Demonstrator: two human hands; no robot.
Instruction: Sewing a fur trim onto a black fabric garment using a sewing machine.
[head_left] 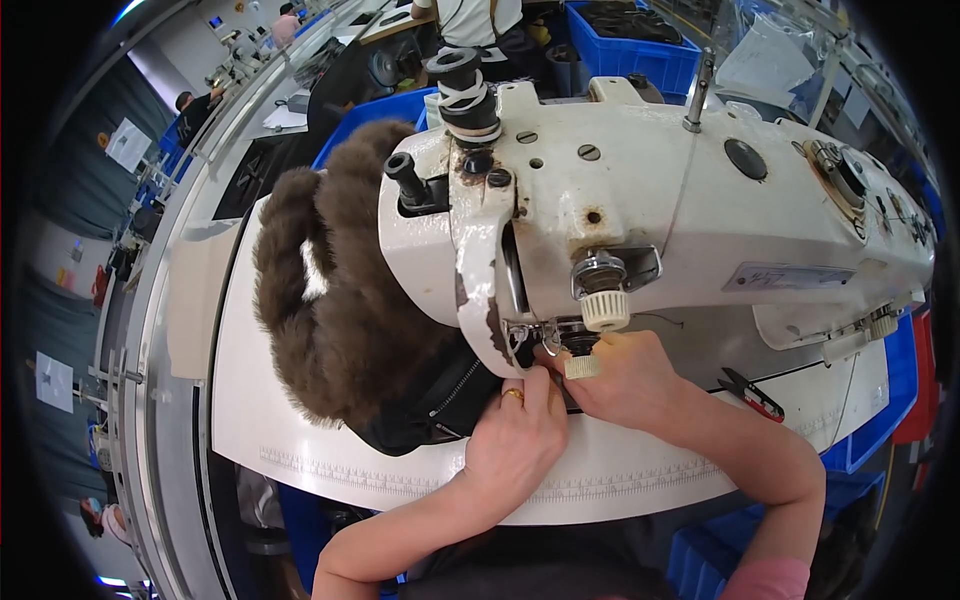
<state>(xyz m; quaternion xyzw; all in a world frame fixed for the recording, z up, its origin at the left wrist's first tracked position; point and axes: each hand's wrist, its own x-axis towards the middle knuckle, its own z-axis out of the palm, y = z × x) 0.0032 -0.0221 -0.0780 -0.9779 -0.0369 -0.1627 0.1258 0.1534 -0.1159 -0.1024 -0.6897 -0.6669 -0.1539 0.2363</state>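
A brown furry piece with a loop like a bag handle (365, 260) lies left of the white sewing machine (600, 200). Black fabric (400, 425) with a metal zipper (455, 388) joins its near side and runs toward the needle. My left hand (515, 440), a ring on one finger, is closed with its fingertips pinching the black fabric just in front of the presser foot. Curled on the other side of the needle is my right hand (630, 378). Its fingertips press at the fabric's edge, partly hidden behind the machine's tension knobs. The stitching point itself is hidden.
Red-and-black thread snips (752, 396) lie on the white table (620, 480), right of my right hand. A printed ruler scale runs along the table's front edge. Blue bins (640, 50) stand behind the machine and at the right. Other people sit farther off.
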